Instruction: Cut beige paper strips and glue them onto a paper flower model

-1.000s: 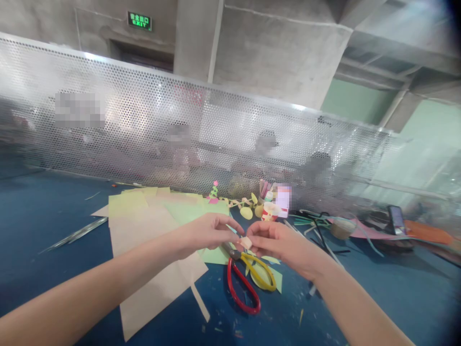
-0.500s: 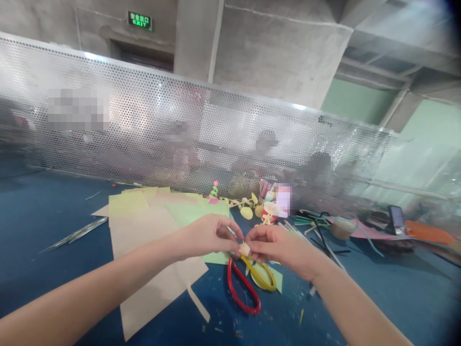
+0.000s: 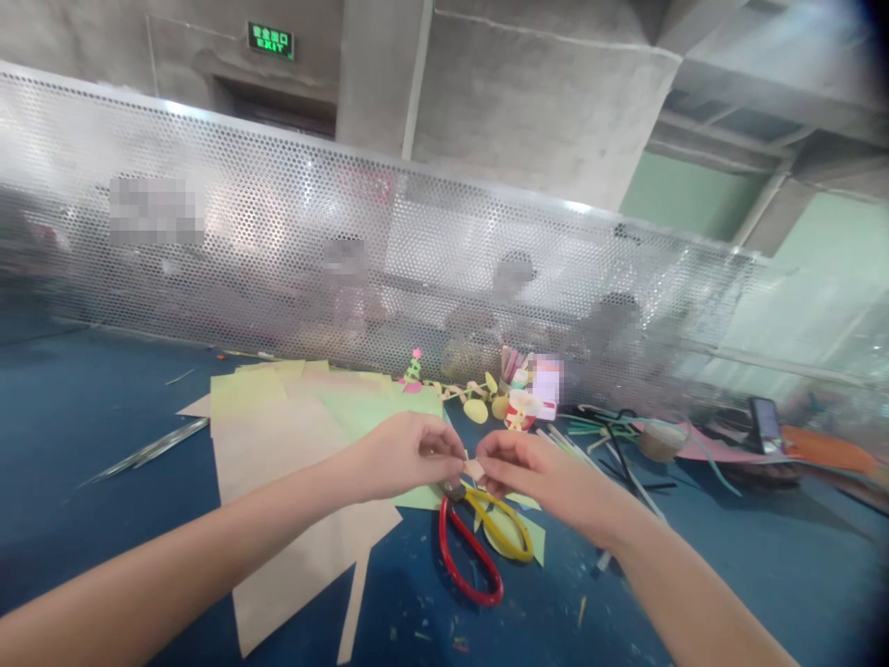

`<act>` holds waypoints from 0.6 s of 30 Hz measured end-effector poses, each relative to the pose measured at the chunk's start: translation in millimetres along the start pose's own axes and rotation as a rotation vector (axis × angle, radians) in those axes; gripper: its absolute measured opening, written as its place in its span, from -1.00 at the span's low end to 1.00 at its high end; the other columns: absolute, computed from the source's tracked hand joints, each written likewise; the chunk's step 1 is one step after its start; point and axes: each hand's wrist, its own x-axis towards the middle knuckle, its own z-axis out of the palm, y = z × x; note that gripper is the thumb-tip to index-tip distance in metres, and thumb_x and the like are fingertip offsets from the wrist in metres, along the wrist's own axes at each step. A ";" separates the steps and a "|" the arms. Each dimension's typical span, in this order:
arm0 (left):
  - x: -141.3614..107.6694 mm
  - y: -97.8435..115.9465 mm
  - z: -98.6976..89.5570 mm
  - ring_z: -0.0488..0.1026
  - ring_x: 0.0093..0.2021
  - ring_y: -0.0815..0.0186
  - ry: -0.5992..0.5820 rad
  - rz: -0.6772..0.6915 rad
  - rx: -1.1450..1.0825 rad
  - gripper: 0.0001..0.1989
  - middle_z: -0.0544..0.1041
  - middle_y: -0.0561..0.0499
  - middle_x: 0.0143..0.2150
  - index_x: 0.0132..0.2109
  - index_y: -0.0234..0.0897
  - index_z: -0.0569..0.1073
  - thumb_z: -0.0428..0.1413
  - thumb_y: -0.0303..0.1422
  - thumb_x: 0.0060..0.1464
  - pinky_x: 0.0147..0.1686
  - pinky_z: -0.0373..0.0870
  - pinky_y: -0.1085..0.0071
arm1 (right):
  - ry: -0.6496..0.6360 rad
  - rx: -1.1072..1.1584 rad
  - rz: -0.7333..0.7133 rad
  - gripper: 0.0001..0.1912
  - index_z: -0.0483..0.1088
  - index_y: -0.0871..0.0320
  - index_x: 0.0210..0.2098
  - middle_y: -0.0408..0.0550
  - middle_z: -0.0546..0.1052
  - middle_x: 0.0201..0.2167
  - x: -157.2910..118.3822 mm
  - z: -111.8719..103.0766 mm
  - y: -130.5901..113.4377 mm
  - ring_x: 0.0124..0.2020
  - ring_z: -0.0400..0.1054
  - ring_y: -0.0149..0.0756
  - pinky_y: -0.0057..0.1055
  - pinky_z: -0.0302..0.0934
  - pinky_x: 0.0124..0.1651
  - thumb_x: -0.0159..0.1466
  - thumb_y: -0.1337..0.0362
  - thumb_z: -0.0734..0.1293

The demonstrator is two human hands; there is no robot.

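Note:
Between my fingertips is a small pale folded piece of paper (image 3: 474, 470), with flat facets. My left hand (image 3: 417, 451) pinches its left side and my right hand (image 3: 520, 463) pinches its right side. A narrow pale paper strip (image 3: 355, 607) shows below my left forearm; whether it joins the folded piece is hidden. Just beneath my hands lie scissors with one red and one yellow handle (image 3: 470, 551), their blades mostly covered by my left hand and the paper. A green paper scrap (image 3: 534, 540) lies beneath the yellow handle.
Large pale paper sheets (image 3: 278, 537) and green sheets (image 3: 375, 408) spread to the left. A small paper tree (image 3: 412, 369) and a red-and-white figure (image 3: 519, 409) stand behind. Pipe cleaners, a tape roll (image 3: 659, 442) and a phone (image 3: 766, 424) lie right. A perforated metal screen (image 3: 431, 232) borders the table.
The folded piece has turned slightly between my fingertips and my hands are a little closer. The lower end of the paper strip has swung left.

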 end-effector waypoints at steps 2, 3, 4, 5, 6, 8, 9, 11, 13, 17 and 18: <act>1.6 -2.6 -1.5 0.50 -0.39 0.32 0.010 0.008 0.026 -0.83 0.58 0.00 -0.43 -0.33 -0.27 0.46 0.08 -0.26 0.00 -0.35 0.35 0.44 | 0.037 -0.044 0.004 -0.81 0.32 0.13 -0.39 -0.18 0.38 -0.46 -0.9 -0.1 -2.3 -0.39 0.29 -0.40 -0.42 0.19 -0.23 0.21 0.13 0.26; 2.0 -3.4 -2.1 0.49 -0.42 0.34 0.009 0.010 0.037 -0.82 0.57 0.02 -0.45 -0.34 -0.27 0.48 0.07 -0.26 0.01 -0.38 0.33 0.46 | 0.053 -0.060 0.010 -0.82 0.32 0.13 -0.39 -0.18 0.38 -0.46 -1.0 0.0 -3.2 -0.39 0.29 -0.40 -0.42 0.19 -0.23 0.22 0.14 0.25; 2.2 -3.9 -2.6 0.47 -0.44 0.35 0.004 0.011 0.045 -0.81 0.56 0.03 -0.47 -0.34 -0.27 0.49 0.07 -0.25 0.02 -0.41 0.31 0.48 | 0.065 -0.067 0.012 -0.83 0.32 0.12 -0.39 -0.18 0.38 -0.46 -1.0 0.1 -3.8 -0.39 0.29 -0.40 -0.43 0.19 -0.23 0.22 0.15 0.25; 2.1 -4.0 -3.0 0.45 -0.46 0.37 -0.003 0.010 0.051 -0.81 0.55 0.05 -0.49 -0.34 -0.26 0.50 0.06 -0.25 0.02 -0.43 0.28 0.49 | 0.071 -0.063 0.010 -0.84 0.33 0.12 -0.38 -0.18 0.39 -0.45 -0.7 0.2 -4.0 -0.37 0.29 -0.40 -0.43 0.19 -0.22 0.22 0.16 0.25; 1.8 -3.6 -3.4 0.43 -0.48 0.38 -0.008 0.007 0.053 -0.80 0.53 0.06 -0.50 -0.33 -0.25 0.51 0.06 -0.25 0.02 -0.45 0.26 0.50 | 0.076 -0.048 0.003 -0.85 0.33 0.12 -0.38 -0.18 0.39 -0.44 -0.3 0.3 -3.7 -0.36 0.30 -0.40 -0.43 0.18 -0.21 0.21 0.17 0.26; 0.9 -2.0 -3.9 0.38 -0.52 0.41 -0.020 -0.009 0.047 -0.80 0.48 0.09 -0.55 -0.32 -0.23 0.52 0.07 -0.23 0.02 -0.49 0.21 0.52 | 0.065 0.022 -0.015 -0.85 0.34 0.13 -0.38 -0.18 0.39 -0.43 1.0 0.2 -1.7 -0.35 0.30 -0.41 -0.43 0.18 -0.18 0.19 0.17 0.29; 0.4 -1.0 -4.3 0.35 -0.53 0.43 -0.030 -0.021 0.036 -0.79 0.45 0.10 -0.58 -0.32 -0.24 0.52 0.07 -0.22 0.01 -0.50 0.18 0.52 | 0.048 0.067 -0.020 -0.84 0.34 0.15 -0.38 -0.18 0.39 -0.44 1.7 0.1 -0.3 -0.35 0.30 -0.42 -0.43 0.19 -0.18 0.18 0.17 0.30; -0.5 0.8 -5.2 0.28 -0.56 0.45 -0.054 -0.041 0.009 -0.77 0.39 0.12 -0.61 -0.34 -0.25 0.53 0.09 -0.19 0.00 -0.54 0.12 0.53 | 0.002 0.167 0.001 -0.81 0.33 0.17 -0.38 -0.18 0.38 -0.45 3.3 -0.2 2.7 -0.37 0.30 -0.45 -0.44 0.20 -0.19 0.17 0.16 0.32; -1.1 1.7 -6.6 0.20 -0.59 0.47 -0.089 -0.060 -0.016 -0.74 0.34 0.13 -0.63 -0.35 -0.26 0.52 0.09 -0.16 -0.02 -0.57 0.07 0.53 | -0.040 0.256 0.045 -0.79 0.33 0.18 -0.38 -0.18 0.40 -0.46 4.4 -0.4 5.1 -0.39 0.30 -0.47 -0.47 0.20 -0.21 0.15 0.16 0.35; -1.5 1.4 -9.9 0.16 -0.61 0.48 -0.141 -0.101 -0.042 -0.71 0.29 0.14 -0.65 -0.33 -0.27 0.51 0.11 -0.12 -0.04 -0.60 0.05 0.53 | -0.082 0.317 0.078 -0.77 0.32 0.20 -0.38 -0.16 0.43 -0.45 4.8 0.1 6.9 -0.42 0.31 -0.51 -0.52 0.20 -0.26 0.14 0.15 0.36; -1.7 1.5 -10.5 0.17 -0.61 0.48 -0.144 -0.106 -0.031 -0.70 0.29 0.14 -0.65 -0.32 -0.27 0.51 0.11 -0.12 -0.04 -0.60 0.06 0.54 | -0.075 0.299 0.064 -0.78 0.33 0.20 -0.38 -0.17 0.43 -0.45 4.5 0.3 6.8 -0.42 0.31 -0.51 -0.52 0.20 -0.26 0.15 0.16 0.35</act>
